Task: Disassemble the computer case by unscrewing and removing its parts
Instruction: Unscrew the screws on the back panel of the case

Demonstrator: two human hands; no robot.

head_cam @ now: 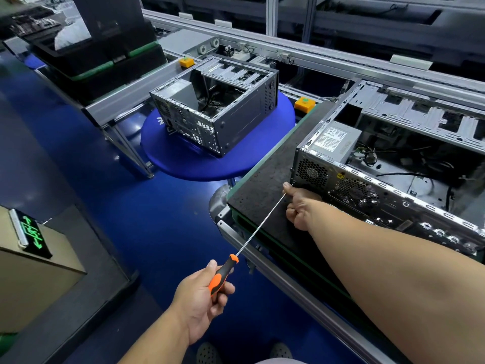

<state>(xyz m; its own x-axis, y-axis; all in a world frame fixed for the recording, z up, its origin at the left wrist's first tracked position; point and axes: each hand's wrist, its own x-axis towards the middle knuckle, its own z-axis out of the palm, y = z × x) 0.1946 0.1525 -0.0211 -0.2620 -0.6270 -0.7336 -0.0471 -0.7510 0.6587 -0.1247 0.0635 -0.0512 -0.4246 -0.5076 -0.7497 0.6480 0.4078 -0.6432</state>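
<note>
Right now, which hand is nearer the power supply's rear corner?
Right. The right hand is at the lower rear corner of the power supply, steadying the screwdriver shaft near its tip. The left hand grips the handle, well back from the case.

- A factory disassembly line: an aluminium conveyor runs along the far side.
- Opened cases sit at stations; blue floor.
</note>
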